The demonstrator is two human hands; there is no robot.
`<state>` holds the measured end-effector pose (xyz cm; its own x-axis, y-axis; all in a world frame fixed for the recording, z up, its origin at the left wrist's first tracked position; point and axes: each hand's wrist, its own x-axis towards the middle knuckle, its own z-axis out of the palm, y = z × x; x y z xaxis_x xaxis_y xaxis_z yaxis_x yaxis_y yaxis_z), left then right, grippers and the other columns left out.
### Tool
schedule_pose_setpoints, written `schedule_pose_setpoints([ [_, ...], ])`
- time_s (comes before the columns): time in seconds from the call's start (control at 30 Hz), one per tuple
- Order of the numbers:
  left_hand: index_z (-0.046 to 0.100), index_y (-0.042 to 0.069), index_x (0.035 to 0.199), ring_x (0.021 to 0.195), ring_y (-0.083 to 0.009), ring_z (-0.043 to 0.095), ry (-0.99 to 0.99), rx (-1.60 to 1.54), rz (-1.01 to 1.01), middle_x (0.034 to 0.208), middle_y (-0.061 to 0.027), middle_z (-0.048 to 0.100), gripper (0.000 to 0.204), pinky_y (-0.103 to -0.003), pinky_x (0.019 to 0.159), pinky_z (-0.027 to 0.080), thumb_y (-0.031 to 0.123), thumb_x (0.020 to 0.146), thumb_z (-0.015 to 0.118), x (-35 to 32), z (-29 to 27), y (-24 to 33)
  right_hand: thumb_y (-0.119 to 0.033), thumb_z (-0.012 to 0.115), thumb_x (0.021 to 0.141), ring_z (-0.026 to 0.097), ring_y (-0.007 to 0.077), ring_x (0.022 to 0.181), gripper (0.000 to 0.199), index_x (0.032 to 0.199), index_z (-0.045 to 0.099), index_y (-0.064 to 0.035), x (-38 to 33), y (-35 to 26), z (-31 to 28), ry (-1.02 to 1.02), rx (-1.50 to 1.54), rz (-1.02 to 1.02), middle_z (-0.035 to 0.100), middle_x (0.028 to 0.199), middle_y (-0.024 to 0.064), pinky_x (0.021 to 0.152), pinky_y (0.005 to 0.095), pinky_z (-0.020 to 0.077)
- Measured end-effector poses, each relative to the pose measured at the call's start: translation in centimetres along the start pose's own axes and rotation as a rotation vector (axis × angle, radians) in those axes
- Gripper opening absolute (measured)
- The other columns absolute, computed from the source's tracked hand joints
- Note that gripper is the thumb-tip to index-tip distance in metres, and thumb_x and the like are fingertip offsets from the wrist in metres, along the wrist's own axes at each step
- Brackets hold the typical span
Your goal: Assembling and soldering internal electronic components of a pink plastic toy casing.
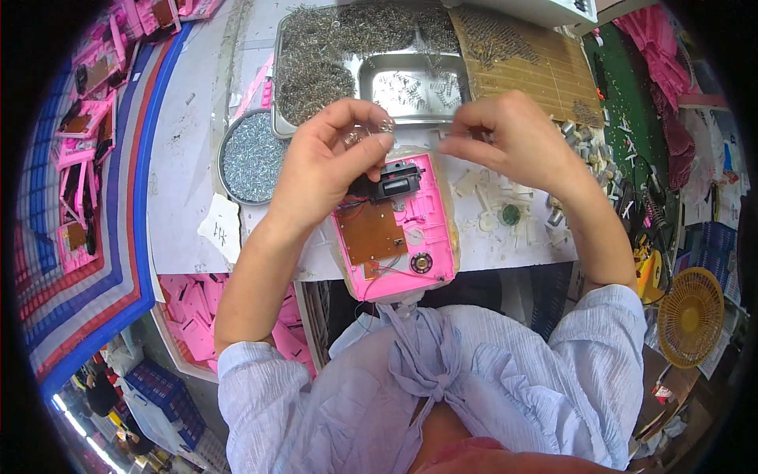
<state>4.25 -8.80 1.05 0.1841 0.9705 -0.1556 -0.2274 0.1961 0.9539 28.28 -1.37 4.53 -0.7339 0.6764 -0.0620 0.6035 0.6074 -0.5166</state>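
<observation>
My left hand [332, 158] is closed, thumb against forefinger, on small metal coil springs [386, 125]. It hovers over the upper left of an open pink plastic housing [444, 237]. Inside that housing lie a brown circuit board [365, 237], a black plastic box-like part [399, 182], a small round speaker [421, 262] and thin wires. To the right, in front of the steel tray [278, 118], my right hand [505, 142] has its fingers drawn together in a pinch. Whatever is between those fingertips, if anything, is too small to make out.
Heaps of springs fill much of the tray. A round pan [254, 158] of screws stands left of it, corrugated cardboard [545, 67] with springs lies to its right. White plastic pieces [489, 209] and small motors [557, 213] lie at right. Pink shells [197, 308] sit in a bin below.
</observation>
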Motion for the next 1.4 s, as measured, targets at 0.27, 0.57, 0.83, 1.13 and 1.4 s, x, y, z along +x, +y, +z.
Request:
schedule_pose_setpoints([
  [0.27,0.058,0.001,0.106,0.068,-0.0058,0.056,-0.010,-0.031,-0.027,0.092,-0.0033,0.062,0.017,-0.020,0.061,0.047,0.005,0.091,0.065,-0.3,0.9,0.1,-0.034,0.060,0.096,0.050,0.0141,0.056,0.036,0.079,0.063,-0.0014,3.6,-1.3,2.8,0.046,0.572,-0.129,0.052,0.058,0.0086,0.054,0.0318,0.0395],
  [0.57,0.058,0.001,0.110,0.069,-0.0088,0.057,-0.067,-0.282,-0.178,0.087,-0.0033,0.062,0.020,-0.021,0.059,0.047,0.008,0.092,0.064,0.1,-0.9,-0.3,-0.020,0.052,0.101,0.046,0.0061,0.075,0.019,0.097,0.055,-0.0018,3.0,-0.5,2.8,-0.114,0.668,-0.093,0.052,0.081,-0.0006,0.065,0.0246,0.0403],
  [0.83,0.059,0.000,0.113,0.068,-0.0093,0.057,-0.126,-0.318,-0.273,0.094,-0.0054,0.065,0.023,-0.021,0.053,0.046,0.009,0.092,0.064,-0.1,-0.9,-0.2,-0.013,0.055,0.099,0.046,0.0026,0.075,0.012,0.102,0.055,-0.0013,2.2,-1.0,3.0,-0.024,0.707,-0.079,0.051,0.084,-0.0035,0.064,0.0203,0.0383],
  [1.13,0.062,-0.001,0.106,0.065,-0.0079,0.058,-0.156,-0.116,-0.230,0.089,-0.0060,0.065,0.018,-0.020,0.048,0.044,0.014,0.095,0.061,-0.2,-1.1,0.0,-0.014,0.057,0.098,0.054,0.0077,0.071,0.014,0.102,0.057,-0.0006,2.3,-0.8,3.0,-0.004,0.740,-0.115,0.060,0.075,0.0033,0.064,0.0255,0.0449],
  [1.4,0.062,-0.001,0.093,0.055,-0.0064,0.048,-0.252,-0.134,-0.288,0.074,-0.0013,0.056,0.024,-0.019,0.042,0.035,0.023,0.097,0.057,-0.5,-0.9,0.7,-0.006,0.055,0.098,0.045,0.0015,0.069,0.010,0.106,0.054,-0.0003,1.8,-0.1,2.6,0.075,0.608,-0.167,0.050,0.078,-0.0043,0.060,0.0200,0.0361],
])
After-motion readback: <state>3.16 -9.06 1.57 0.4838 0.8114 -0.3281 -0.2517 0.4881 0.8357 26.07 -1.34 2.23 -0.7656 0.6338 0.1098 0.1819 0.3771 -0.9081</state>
